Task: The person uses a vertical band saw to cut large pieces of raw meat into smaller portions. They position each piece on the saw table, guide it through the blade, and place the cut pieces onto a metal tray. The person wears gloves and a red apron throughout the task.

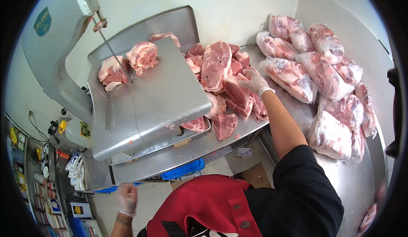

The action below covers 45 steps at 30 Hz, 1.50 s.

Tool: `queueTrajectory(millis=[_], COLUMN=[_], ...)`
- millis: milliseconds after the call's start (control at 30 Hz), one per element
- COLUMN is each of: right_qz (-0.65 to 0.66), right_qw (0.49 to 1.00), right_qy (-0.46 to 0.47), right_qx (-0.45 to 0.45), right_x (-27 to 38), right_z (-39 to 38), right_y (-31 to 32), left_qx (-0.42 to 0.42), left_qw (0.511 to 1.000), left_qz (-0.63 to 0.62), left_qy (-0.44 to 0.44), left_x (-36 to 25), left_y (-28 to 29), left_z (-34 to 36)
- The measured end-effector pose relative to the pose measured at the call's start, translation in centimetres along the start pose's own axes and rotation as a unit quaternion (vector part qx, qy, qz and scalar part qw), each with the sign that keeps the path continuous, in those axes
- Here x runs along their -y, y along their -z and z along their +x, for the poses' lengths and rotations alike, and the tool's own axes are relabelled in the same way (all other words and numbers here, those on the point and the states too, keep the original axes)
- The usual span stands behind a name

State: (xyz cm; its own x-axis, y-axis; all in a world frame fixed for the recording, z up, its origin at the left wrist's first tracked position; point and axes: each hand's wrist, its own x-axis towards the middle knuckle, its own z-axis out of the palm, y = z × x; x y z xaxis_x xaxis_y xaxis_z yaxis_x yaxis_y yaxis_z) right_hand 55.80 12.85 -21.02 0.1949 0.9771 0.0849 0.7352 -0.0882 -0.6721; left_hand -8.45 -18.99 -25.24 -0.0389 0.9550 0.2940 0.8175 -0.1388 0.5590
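Observation:
My right hand (254, 83), in a clear glove, reaches into a pile of raw meat cuts and grips a thick pink meat cut (235, 93). Its fingertips are partly lost against the meat. Beside that piece a large meat slice (216, 66) leans on the pile. Low at the left, my gloved left hand (127, 198) hangs in front of the machine, slightly blurred, fingers curled closed with nothing visible in them. A band saw (63, 46) stands at the left, its thin blade (110, 48) running down to the steel saw table (157, 94). Two meat chunks (142, 56) sit by the blade.
Several plastic-wrapped meat pieces (291, 77) are stacked on the steel counter (340, 181) at the right. A tray (170, 145) lies under the saw table's edge. Blue lids (183, 169) show below the counter. Shelves with supplies (44, 190) and a jug (78, 131) stand at the left.

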Motion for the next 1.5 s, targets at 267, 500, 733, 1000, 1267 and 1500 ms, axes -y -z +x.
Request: queueTrajectory(millis=[267,500,733,1000,1267,1500], right_qz=[0.040,0.102,0.408,0.492,0.505,0.634], right_qw=[0.998,0.988,0.911,0.834,0.846,0.721], right_qy=[0.052,0.071,-0.027,-0.058,-0.031,-0.055], right_qx=[0.007,-0.087,0.046,0.243,0.171,0.273], right_x=[-1.4,-6.1,-6.4,-2.4,-1.0,-4.9], right_z=[-2.3,-6.6,1.0,13.0,14.5,16.4], right_y=[-3.9,-2.1,1.3,-4.7,-9.7,-11.4], left_qx=[0.219,0.133,0.049,0.157,0.216,0.115], left_qw=[0.973,0.971,0.960,0.944,0.790,0.778], left_qz=[0.009,-0.004,-0.260,-0.241,-0.536,-0.599], left_qy=[-0.078,-0.197,0.089,0.164,0.204,0.150], left_x=[-12.0,-23.2,-23.9,-21.8,-21.4,-24.5], left_y=[-16.6,-29.0,-34.7,-35.3,-37.9,-37.4], left_z=[4.9,11.3,27.5,37.4,39.6,39.3])
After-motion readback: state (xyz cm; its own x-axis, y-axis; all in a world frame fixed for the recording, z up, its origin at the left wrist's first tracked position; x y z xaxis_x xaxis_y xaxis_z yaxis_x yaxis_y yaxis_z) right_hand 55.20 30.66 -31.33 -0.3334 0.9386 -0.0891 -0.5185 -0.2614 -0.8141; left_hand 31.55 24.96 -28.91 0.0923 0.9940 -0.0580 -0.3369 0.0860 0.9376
